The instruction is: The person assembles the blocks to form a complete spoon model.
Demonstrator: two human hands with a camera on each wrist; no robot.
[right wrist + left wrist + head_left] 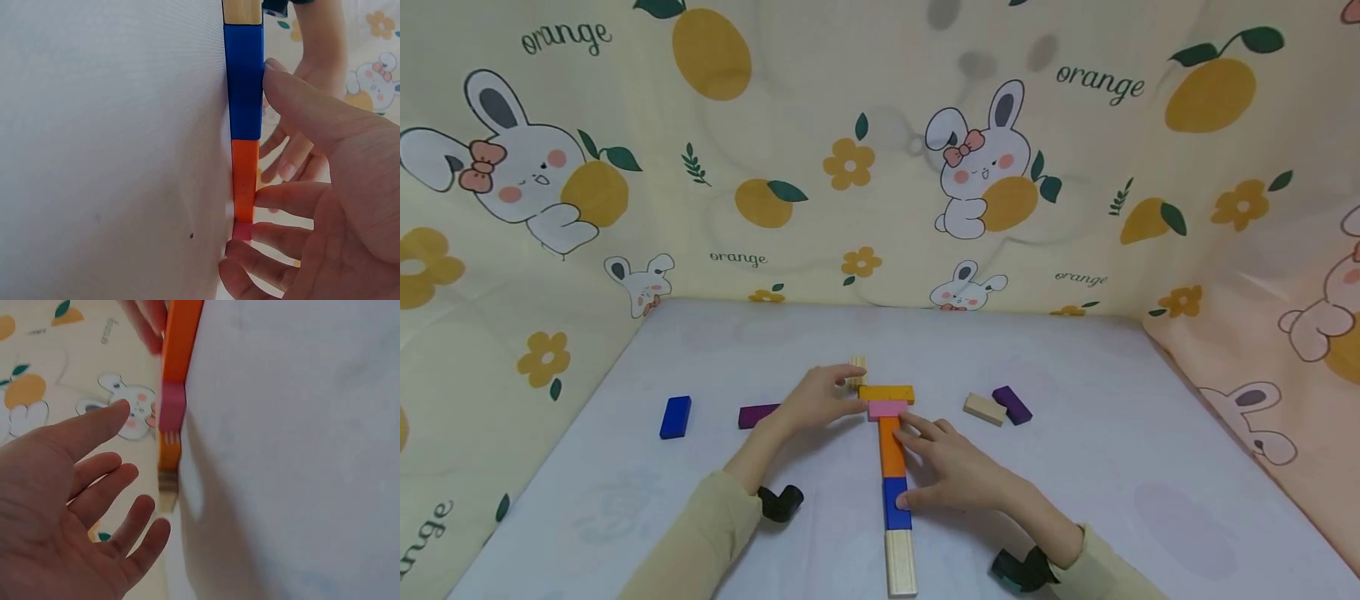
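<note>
Wooden blocks form a line on the table: a natural block (901,565) nearest, then a blue block (893,518) and an orange block (891,447). A pink block (887,408) and a yellow-orange block (886,392) lie crosswise beyond, and natural wood (857,362) shows at the far left end. My left hand (820,396) hovers beside the pink and yellow-orange blocks, fingers spread and holding nothing in the left wrist view. My right hand (962,471) rests along the line's right side, thumb at the blue block, fingertips by the orange and pink ones.
A blue block (675,417) and a purple block (758,416) lie to the left. On the right, a natural block (984,409) sits against a purple block (1012,405). Patterned cloth (895,192) walls the back and sides of the white-covered table (1075,358).
</note>
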